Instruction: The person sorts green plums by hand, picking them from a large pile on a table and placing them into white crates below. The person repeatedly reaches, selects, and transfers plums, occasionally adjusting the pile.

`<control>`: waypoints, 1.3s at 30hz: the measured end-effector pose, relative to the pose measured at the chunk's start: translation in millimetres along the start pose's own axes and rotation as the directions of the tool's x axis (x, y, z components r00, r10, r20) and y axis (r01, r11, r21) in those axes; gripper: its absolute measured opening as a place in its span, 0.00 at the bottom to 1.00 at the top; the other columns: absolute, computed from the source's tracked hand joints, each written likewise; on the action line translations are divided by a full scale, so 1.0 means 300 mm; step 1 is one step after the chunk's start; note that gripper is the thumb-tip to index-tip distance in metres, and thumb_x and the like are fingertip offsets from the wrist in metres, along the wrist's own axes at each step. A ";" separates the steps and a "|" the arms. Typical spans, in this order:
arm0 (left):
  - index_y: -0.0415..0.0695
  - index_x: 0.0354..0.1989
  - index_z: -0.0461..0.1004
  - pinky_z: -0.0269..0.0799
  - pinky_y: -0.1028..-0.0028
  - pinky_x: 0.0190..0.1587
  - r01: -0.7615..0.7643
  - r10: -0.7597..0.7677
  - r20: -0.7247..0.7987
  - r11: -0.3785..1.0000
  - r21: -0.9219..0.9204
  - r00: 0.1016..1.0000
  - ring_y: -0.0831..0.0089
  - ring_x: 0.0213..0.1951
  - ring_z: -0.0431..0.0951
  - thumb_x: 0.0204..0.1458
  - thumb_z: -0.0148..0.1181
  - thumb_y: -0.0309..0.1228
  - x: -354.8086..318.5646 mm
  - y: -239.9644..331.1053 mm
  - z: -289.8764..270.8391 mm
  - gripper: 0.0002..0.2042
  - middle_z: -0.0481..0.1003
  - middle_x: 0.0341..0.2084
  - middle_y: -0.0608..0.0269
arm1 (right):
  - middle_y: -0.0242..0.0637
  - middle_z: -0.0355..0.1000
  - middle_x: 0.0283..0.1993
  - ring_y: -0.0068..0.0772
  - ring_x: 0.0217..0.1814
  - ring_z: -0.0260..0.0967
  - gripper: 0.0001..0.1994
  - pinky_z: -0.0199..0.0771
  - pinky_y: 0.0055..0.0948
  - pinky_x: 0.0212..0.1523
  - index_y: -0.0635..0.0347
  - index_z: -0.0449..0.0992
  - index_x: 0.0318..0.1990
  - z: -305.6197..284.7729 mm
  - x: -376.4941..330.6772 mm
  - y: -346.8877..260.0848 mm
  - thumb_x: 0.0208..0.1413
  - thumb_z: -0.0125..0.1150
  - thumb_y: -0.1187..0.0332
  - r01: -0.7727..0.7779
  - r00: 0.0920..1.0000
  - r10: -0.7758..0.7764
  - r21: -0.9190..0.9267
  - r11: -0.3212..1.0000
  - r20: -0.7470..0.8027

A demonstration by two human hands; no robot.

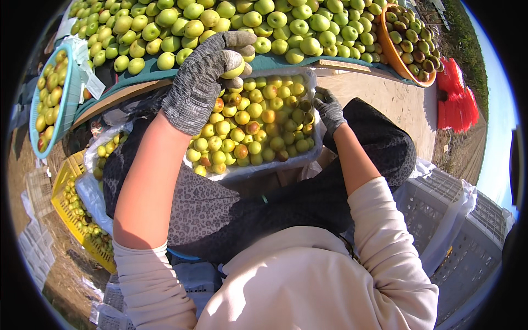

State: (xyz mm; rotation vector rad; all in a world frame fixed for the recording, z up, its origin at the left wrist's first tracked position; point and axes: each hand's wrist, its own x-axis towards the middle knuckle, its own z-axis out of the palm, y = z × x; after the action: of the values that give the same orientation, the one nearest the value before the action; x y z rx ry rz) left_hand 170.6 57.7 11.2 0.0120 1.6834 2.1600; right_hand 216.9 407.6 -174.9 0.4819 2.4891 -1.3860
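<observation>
My left hand [201, 80], in a grey knit glove, is raised over the far left part of a lined crate [315, 118]. Its curled fingers are closed around a yellow-green jujube [235, 70]. Inside the crate lie many more jujubes [254, 110], some with reddish-brown patches. My right hand [330, 110], gloved the same way, is at the crate's right rim with its fingers bent inward and closed. Whatever sits between those fingertips is too small to make out. The crate stands before me, between my knees.
Beyond the crate, a table covered in green cloth [148, 71] bears a heap of jujubes [275, 22]. A blue basket [70, 91] stands left, an orange basket [385, 41] far right. A yellow crate [63, 176] is low left, grey crates [467, 236] right. Red mesh bags [456, 99] lie beyond.
</observation>
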 end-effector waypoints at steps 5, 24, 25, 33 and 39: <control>0.41 0.52 0.71 0.70 0.78 0.39 0.000 0.000 -0.014 0.999 0.035 1.000 0.75 0.39 0.74 0.49 0.52 0.39 -0.003 0.016 0.003 0.22 0.73 0.44 0.62 | 0.48 0.73 0.43 0.43 0.45 0.74 0.21 0.73 0.31 0.48 0.56 0.71 0.53 0.026 -0.018 -0.024 0.50 0.63 0.67 0.160 0.966 -0.249 -0.579 0.800 -0.076; 0.40 0.55 0.68 0.70 0.79 0.41 0.053 -0.053 -0.016 0.999 -0.007 0.998 0.76 0.40 0.74 0.46 0.57 0.42 0.006 0.017 0.026 0.28 0.73 0.45 0.62 | 0.37 0.70 0.34 0.35 0.30 0.69 0.09 0.72 0.31 0.35 0.59 0.74 0.37 0.080 0.019 -0.002 0.48 0.66 0.70 0.063 0.982 -0.155 -0.595 0.801 -0.105; 0.40 0.55 0.68 0.70 0.79 0.41 0.061 -0.061 -0.026 0.998 -0.002 0.998 0.76 0.40 0.74 0.46 0.57 0.42 0.006 0.015 0.024 0.28 0.73 0.45 0.62 | 0.35 0.70 0.33 0.32 0.29 0.68 0.09 0.71 0.30 0.34 0.60 0.74 0.36 0.069 0.013 -0.018 0.49 0.65 0.70 0.049 0.980 -0.130 -0.445 0.894 -0.152; 0.41 0.60 0.63 0.75 0.79 0.38 0.025 -0.017 0.055 0.989 -0.149 0.998 0.75 0.42 0.76 0.54 0.56 0.43 -0.021 -0.071 0.043 0.28 0.71 0.51 0.60 | 0.32 0.72 0.38 0.22 0.35 0.68 0.09 0.70 0.23 0.37 0.62 0.73 0.45 0.026 -0.231 -0.465 0.60 0.54 0.69 0.031 0.999 -0.038 0.451 0.892 0.007; 0.40 0.60 0.65 0.65 0.72 0.58 0.041 -0.033 0.108 0.996 -0.078 0.994 0.70 0.55 0.69 0.57 0.53 0.43 -0.036 -0.144 0.113 0.26 0.70 0.52 0.55 | 0.50 0.69 0.50 0.50 0.51 0.67 0.22 0.65 0.42 0.53 0.63 0.68 0.52 0.128 -0.344 -0.682 0.52 0.62 0.63 0.766 0.638 -0.741 -0.263 0.586 0.209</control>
State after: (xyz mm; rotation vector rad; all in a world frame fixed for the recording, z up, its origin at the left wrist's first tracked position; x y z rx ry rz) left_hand 202.2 94.2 -17.3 0.0724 1.5250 2.1582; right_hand 231.2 257.1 1.4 -0.8125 2.8963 -1.0927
